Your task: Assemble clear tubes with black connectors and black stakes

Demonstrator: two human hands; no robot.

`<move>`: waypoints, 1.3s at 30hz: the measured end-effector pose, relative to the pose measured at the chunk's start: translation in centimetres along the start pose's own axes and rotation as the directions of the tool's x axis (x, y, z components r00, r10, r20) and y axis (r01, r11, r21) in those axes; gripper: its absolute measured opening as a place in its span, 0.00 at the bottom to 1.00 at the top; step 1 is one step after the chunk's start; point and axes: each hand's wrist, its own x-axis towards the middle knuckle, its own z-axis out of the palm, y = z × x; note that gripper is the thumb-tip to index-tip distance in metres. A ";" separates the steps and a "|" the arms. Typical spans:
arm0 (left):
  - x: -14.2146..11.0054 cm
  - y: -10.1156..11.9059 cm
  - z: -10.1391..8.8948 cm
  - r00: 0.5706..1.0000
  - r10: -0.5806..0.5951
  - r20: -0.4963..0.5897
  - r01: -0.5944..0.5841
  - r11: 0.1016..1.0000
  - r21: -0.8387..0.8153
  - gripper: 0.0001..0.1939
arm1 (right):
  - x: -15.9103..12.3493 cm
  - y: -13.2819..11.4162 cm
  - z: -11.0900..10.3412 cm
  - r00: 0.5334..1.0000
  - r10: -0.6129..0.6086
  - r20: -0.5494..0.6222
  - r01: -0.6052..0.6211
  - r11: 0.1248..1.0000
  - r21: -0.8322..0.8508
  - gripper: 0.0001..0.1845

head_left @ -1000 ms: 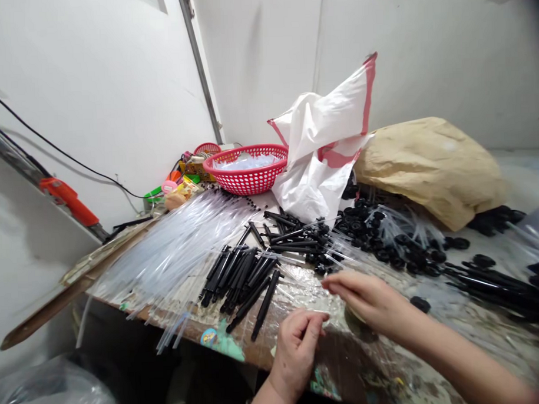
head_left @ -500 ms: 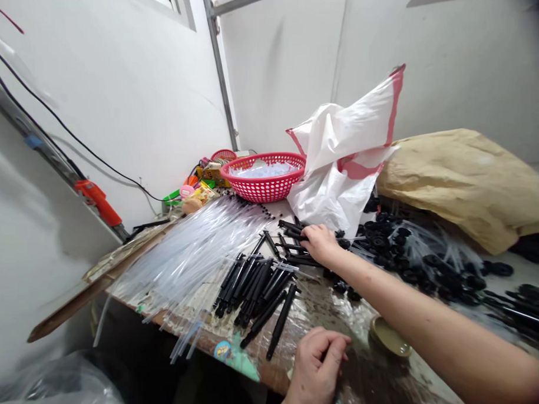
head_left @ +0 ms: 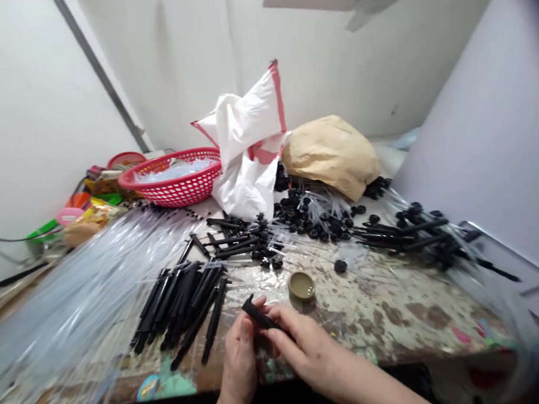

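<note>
A short black plastic tube point(head_left: 261, 318) is held slantwise above the table's front part, its upper end pointing up and left. My right hand point(head_left: 298, 339) is closed round its lower part. My left hand point(head_left: 240, 353) is closed at its left side, the thumb in front and fingertips behind the tube; whatever else lies in that palm is hidden. Left of my hands lies a pile of similar black tubes point(head_left: 184, 302). Just beyond them sits a small round olive dish point(head_left: 301, 286) with something shiny in it.
Long clear plastic tubes point(head_left: 90, 273) cover the table's left. Behind stand a red basket point(head_left: 176, 190), a white sack point(head_left: 249, 138) and a brown paper bag point(head_left: 334, 152). Black round parts point(head_left: 314, 215) lie in front of the bag. More black tubes point(head_left: 398, 233) lie at right.
My right hand has come back from the far black tubes to my left hand, with a black tube in it. The view has swung right.
</note>
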 end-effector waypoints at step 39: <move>0.1 1.9 2.1 0.980 -0.190 0.067 0.194 0.978 -0.074 0.22 | -5.3 10.5 -14.7 0.824 -0.061 -0.564 -0.261 0.842 -0.472 0.17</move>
